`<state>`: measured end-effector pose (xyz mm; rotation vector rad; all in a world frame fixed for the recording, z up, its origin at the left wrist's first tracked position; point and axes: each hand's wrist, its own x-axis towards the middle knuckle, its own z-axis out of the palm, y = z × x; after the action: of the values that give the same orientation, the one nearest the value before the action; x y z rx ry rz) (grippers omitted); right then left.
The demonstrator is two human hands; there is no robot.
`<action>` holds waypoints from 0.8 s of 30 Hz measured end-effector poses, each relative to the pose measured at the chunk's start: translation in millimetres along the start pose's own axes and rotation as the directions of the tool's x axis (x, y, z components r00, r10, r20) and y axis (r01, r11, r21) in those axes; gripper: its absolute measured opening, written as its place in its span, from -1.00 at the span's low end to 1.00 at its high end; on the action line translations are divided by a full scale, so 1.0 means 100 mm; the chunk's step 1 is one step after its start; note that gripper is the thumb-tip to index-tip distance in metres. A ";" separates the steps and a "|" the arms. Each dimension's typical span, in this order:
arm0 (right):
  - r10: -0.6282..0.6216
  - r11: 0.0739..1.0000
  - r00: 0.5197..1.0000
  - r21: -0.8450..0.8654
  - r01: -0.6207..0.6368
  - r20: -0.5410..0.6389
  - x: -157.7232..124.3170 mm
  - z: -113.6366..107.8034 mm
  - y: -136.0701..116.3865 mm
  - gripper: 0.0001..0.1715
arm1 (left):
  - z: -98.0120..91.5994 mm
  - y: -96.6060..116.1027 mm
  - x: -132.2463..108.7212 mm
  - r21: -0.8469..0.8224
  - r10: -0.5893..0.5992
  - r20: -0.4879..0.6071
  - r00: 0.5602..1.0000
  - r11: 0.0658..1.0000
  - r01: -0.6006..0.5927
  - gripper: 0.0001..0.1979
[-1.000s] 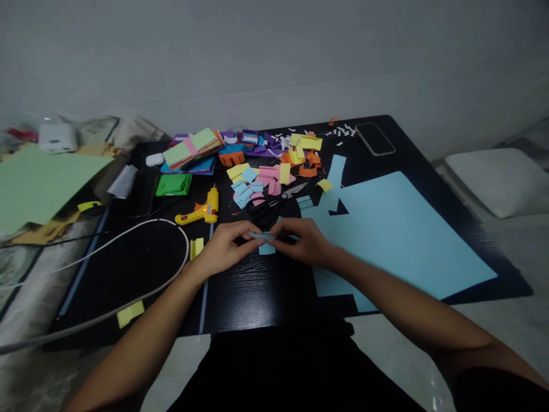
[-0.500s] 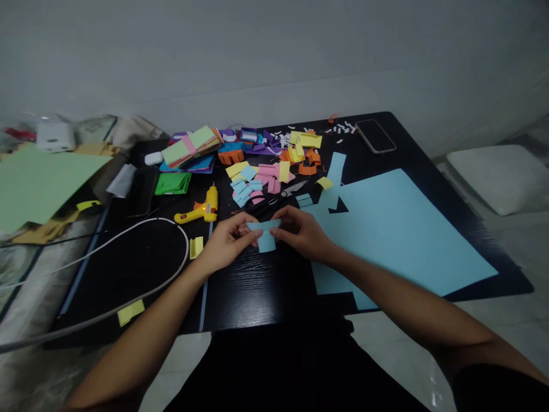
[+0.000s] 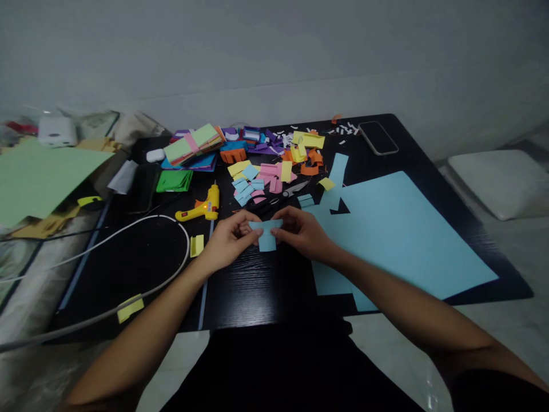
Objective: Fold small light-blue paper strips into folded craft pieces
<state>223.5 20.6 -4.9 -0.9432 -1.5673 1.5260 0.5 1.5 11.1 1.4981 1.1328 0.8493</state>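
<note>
A small T-shaped piece of light blue paper point(image 3: 266, 236) is held between both hands just above the black table point(image 3: 257, 292). My left hand point(image 3: 229, 239) pinches its left tab and my right hand point(image 3: 302, 232) pinches its right tab. A large light blue sheet point(image 3: 398, 234) with cut-outs lies to the right, partly under my right forearm. A yellow glue gun point(image 3: 199, 209) lies just beyond my left hand. Scissors point(image 3: 283, 194) rest behind the hands among cut scraps.
Many coloured paper pieces point(image 3: 266, 166) and a stack of sheets point(image 3: 193, 146) crowd the table's far side. A phone point(image 3: 380, 138) lies at the back right. A white cable point(image 3: 128, 246) loops across the left. A green sheet point(image 3: 38, 177) and a white pillow point(image 3: 501, 180) flank the table.
The blue piece was folded flat against the table between my fingers; now it is lifted and unfolded, showing its T shape. Both hands moved slightly away from me.
</note>
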 end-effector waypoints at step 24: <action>-0.007 1.000 1.000 -0.017 0.007 -0.002 -0.03 0.02 -0.04 -0.59 | 0.01 -0.01 0.00 -0.161 0.054 0.029 0.998 0.986 -0.049 -0.75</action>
<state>223.2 17.2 -0.9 -0.9472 -1.5828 1.5086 1.0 1.8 9.5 1.4082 0.9807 0.9253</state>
